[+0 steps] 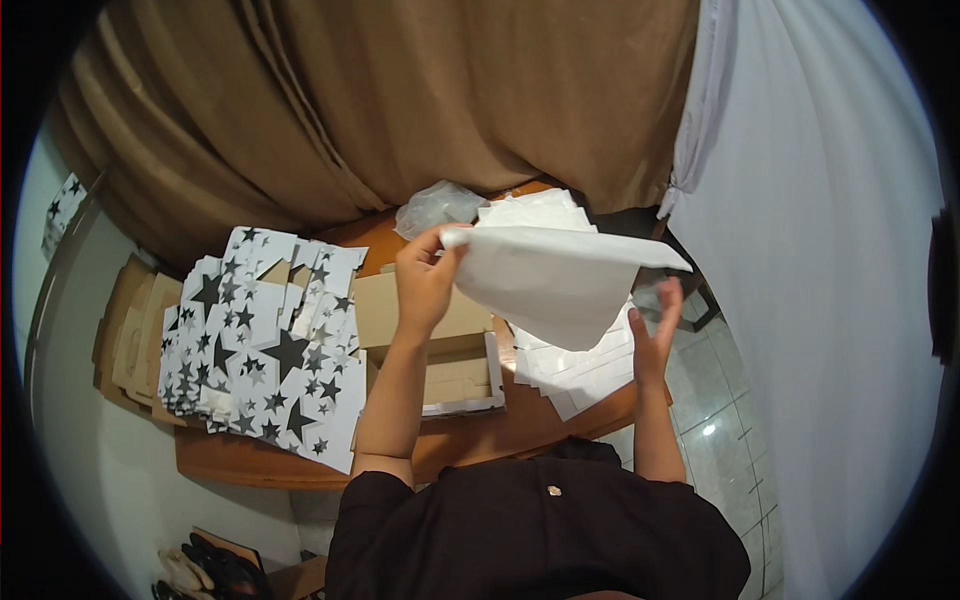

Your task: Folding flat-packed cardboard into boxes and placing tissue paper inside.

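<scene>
There's a brown curtain (450, 100) behind the wooden table (235, 455), at twelve o'clock. Left hand (424, 282) pinches the white sheet (560, 280), long axis nine-to-three, corner drooping toward six; right hand (652, 345) loosely spread, contact unclear.

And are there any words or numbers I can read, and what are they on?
No, none that I can read.
Paper: looks blank.
Pile: just black stars.
Box: no words visible.
Gold mark on the shirt: too small to read.
</scene>
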A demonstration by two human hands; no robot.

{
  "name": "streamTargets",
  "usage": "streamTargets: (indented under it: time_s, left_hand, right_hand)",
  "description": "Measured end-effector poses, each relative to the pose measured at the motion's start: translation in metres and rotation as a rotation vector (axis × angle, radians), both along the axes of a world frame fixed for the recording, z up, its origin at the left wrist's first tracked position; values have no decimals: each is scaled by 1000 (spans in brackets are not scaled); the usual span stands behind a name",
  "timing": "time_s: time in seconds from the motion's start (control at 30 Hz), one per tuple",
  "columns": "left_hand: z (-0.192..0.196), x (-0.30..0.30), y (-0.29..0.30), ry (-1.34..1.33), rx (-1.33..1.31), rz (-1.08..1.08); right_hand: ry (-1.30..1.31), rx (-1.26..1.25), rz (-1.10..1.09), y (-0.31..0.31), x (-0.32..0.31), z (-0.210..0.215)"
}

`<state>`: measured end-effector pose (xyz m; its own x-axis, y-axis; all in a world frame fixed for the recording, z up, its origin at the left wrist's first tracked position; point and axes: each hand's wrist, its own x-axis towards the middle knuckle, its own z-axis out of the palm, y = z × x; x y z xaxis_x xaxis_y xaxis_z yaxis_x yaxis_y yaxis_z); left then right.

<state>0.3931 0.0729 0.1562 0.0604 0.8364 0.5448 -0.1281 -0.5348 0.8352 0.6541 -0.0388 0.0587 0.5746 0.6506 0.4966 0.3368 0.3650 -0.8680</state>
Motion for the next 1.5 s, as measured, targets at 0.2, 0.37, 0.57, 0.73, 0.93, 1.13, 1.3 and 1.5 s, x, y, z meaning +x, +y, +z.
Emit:
streamTargets:
  time_s: [0.2,0.37,0.57,0.73,0.93,1.13,1.3,1.5]
  left_hand:
    - [-3,-81,5,-54,-233,233]
    - [-13,-140,3,-28,-354,261]
    - [-38,-183,17,62,-409,303]
    - [-94,-190,42,121,-531,282]
    - [-188,-192,59,435,-318,403]
    - [-177,-165,33,829,77,585]
    - [-178,-135,-21,1201,228,-439]
    - [-216,-128,-15,1346,196,-604]
  right_hand:
    - [358,-243,711,8,-55,0]
    - [453,-390,786,15,-103,-3]
    - [550,-450,758,14,-155,-12]
    - [424,-542,572,9,-172,-60]
    - [-461,-668,115,-5,-184,-88]
    - [-548,-792,72,-13,-187,-92]
    - [-421,-686,36,-8,-185,-121]
    - [275,-709,422,0,-171,-154]
